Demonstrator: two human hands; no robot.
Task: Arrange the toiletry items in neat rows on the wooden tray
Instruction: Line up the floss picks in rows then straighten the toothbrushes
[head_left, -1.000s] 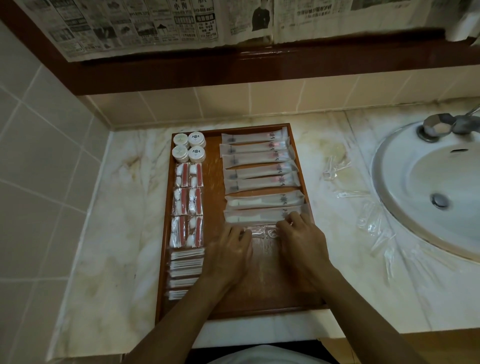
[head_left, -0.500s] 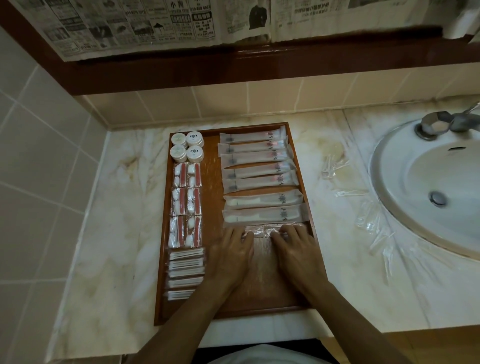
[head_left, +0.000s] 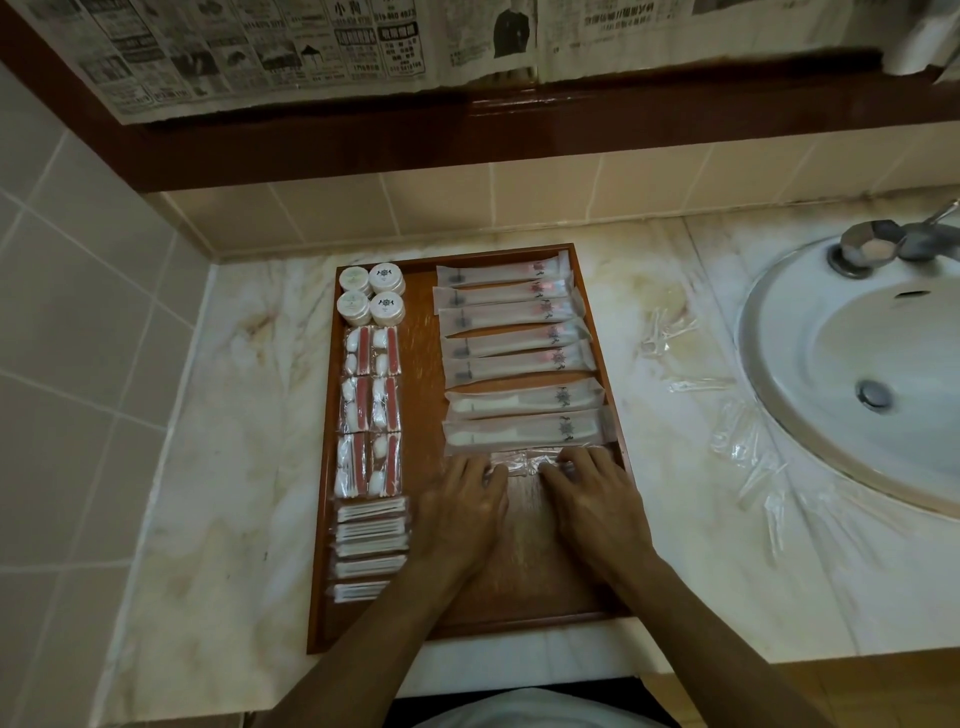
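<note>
A wooden tray (head_left: 524, 603) lies on the marble counter. Its right column holds several long white sachets (head_left: 511, 353) stacked in a row. Its left column has several round white jars (head_left: 371, 293), red-and-white kit packets (head_left: 371, 405) and slim white packets (head_left: 370, 540). Below the sachets lies a clear plastic packet (head_left: 519, 460). My left hand (head_left: 462, 512) and my right hand (head_left: 592, 499) both rest palm down on the tray with fingertips pressing on that packet's two ends.
Loose clear plastic wrappers (head_left: 748, 441) lie scattered on the counter between the tray and the white sink (head_left: 852, 374). A tap (head_left: 878, 247) stands behind the basin. Tiled walls close the left and back, with newspaper (head_left: 260, 52) taped above.
Both hands have edged slightly closer together on the clear packet, nudging it up against the lowest sachet. The view shifted a little.
</note>
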